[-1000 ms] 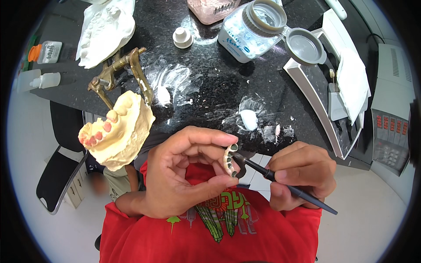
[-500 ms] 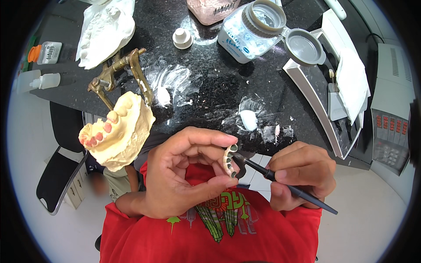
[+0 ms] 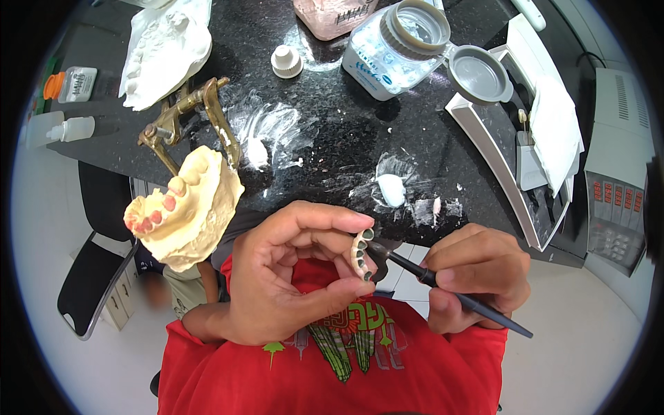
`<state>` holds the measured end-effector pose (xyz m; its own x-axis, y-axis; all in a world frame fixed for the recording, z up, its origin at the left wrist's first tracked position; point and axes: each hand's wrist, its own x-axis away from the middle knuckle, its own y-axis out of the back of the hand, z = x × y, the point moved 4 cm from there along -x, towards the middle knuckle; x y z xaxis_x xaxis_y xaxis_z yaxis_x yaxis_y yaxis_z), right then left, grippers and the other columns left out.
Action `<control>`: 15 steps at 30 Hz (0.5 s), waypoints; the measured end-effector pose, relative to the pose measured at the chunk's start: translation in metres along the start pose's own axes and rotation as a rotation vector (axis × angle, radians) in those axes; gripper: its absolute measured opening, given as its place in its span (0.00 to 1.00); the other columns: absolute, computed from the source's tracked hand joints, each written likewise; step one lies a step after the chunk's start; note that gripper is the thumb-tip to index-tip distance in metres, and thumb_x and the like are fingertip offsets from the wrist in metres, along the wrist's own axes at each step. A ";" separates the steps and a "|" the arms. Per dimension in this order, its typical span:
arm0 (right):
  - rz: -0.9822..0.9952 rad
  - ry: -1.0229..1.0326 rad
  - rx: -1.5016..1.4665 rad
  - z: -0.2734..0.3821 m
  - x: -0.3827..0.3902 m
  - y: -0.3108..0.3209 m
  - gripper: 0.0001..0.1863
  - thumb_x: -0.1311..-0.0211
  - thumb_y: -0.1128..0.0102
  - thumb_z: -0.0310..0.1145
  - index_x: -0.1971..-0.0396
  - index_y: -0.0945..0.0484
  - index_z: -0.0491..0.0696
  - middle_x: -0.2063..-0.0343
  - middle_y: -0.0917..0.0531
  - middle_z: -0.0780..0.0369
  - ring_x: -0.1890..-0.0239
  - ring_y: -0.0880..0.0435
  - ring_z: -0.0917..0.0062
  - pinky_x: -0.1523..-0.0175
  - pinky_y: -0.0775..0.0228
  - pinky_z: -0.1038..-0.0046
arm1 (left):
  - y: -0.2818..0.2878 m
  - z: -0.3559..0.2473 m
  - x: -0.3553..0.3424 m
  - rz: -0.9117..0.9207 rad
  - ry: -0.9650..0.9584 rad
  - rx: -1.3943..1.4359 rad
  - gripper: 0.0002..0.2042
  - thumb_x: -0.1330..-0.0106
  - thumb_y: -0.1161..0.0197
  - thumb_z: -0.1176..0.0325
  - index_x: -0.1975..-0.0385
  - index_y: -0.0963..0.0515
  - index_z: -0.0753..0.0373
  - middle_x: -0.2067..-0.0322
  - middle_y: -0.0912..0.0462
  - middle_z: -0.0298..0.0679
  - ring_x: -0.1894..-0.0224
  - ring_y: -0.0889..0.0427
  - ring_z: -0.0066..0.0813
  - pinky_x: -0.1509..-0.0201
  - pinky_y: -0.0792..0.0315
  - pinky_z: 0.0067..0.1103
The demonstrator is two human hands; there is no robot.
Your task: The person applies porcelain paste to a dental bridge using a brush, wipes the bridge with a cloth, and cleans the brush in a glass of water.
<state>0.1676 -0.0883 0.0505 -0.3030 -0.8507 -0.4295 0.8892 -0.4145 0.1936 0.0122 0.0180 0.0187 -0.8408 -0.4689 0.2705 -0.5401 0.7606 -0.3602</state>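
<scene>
My left hand (image 3: 277,283) pinches a small curved dental bridge (image 3: 361,252), cream with dark green-grey hollows, between index finger and thumb. My right hand (image 3: 477,273) grips a long dark-handled tool (image 3: 491,312), whose dark tip touches the inner side of the bridge. To the left, a cream plaster tooth model (image 3: 197,221) with pink-marked teeth is mounted on a brass articulator (image 3: 214,111). Beyond my hands, a pale blob of paste (image 3: 391,190) sits among white smears on the black speckled worktop (image 3: 325,152).
An open clear jar (image 3: 380,69), pink tub (image 3: 325,14), white cap (image 3: 286,62), white plaster mold (image 3: 166,52) and small bottles (image 3: 76,128) stand on the worktop. A white-edged tray (image 3: 484,159) and grey machine (image 3: 615,166) are right; a black chair (image 3: 79,290) and partly visible person (image 3: 180,283) are lower left.
</scene>
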 end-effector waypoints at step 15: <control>-0.004 0.000 0.027 0.001 0.000 -0.001 0.13 0.65 0.29 0.21 0.74 0.21 0.41 0.79 0.19 0.60 0.79 0.18 0.72 0.77 0.24 0.78 | 0.001 0.000 0.000 0.000 -0.018 -0.004 0.27 0.53 0.29 0.84 0.51 0.32 0.72 0.69 0.19 0.40 0.64 0.17 0.22 0.56 0.24 0.18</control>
<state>0.1663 -0.0880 0.0509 -0.3065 -0.8490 -0.4304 0.8785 -0.4264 0.2155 0.0121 0.0184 0.0182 -0.8415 -0.4768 0.2542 -0.5398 0.7625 -0.3566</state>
